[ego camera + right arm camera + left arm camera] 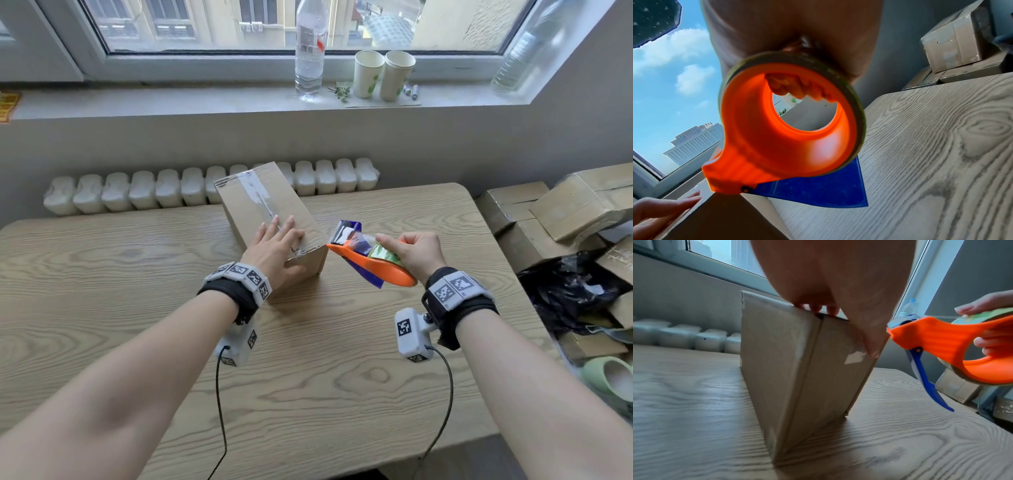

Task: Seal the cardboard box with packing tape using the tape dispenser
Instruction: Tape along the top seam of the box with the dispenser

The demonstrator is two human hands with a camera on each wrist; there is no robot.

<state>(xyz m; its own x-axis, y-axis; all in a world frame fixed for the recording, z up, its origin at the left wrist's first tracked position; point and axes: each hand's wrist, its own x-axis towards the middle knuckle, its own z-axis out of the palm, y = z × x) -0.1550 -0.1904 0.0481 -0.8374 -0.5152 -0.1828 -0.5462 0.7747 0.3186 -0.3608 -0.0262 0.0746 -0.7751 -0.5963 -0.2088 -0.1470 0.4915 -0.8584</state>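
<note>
Two hands: left hand (274,247) flat on box (255,202); right hand (416,253) grip around tape dispenser (368,262), label seemingly unreadable.

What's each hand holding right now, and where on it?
The right hand grips the tape dispenser by its roll ring, fingers through the hole. The left hand holds nothing, resting flat on the cardboard box.

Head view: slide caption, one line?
Left hand steadies cardboard box; right hand holds orange tape dispenser beside it.
</note>
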